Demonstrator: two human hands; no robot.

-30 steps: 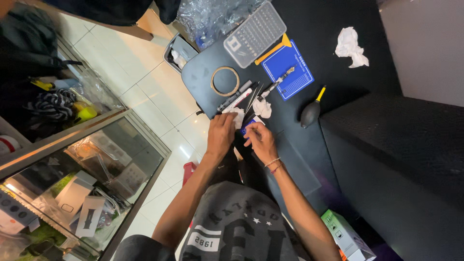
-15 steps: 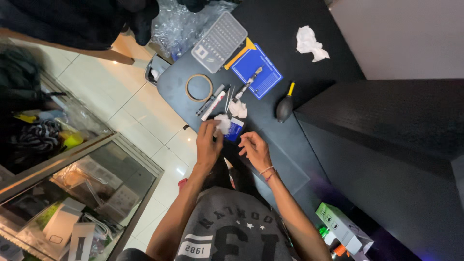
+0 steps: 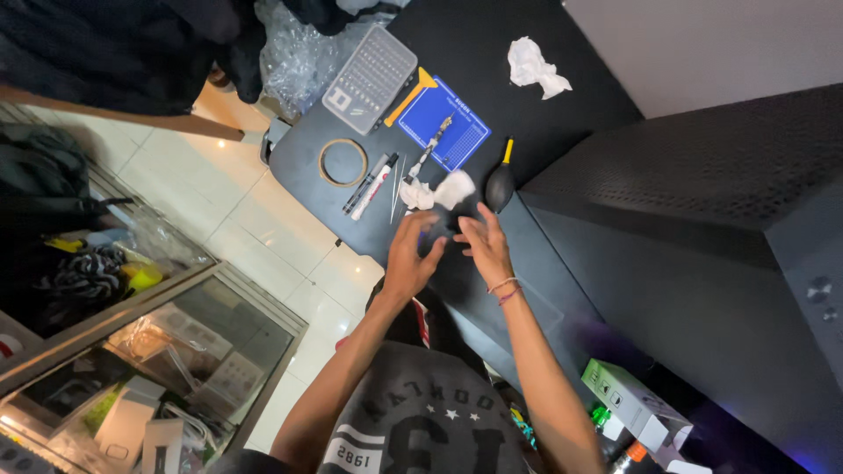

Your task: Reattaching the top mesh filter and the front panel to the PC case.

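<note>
Both hands have moved a little apart since the earlier frame, over a black worktop beside a tiled floor.
Left hand [image 3: 411, 260] and right hand [image 3: 481, 246] have curled, half-open fingers; what they grip I cannot tell. White tissue [image 3: 439, 190] lies just beyond the fingertips, near a black air blower [image 3: 500, 183], tweezers [image 3: 395, 188], tape roll [image 3: 342, 162] and blue mat [image 3: 450, 133].

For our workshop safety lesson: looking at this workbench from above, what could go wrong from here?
1. The tape roll and two pens lie near the bench's edge above the tiled floor; a nudge might send them off.
2. The white wipes sit just beyond the left hand and right hand; a sweep could scatter them.
3. The screwdriver lies loose on the blue mat and could roll.
</note>
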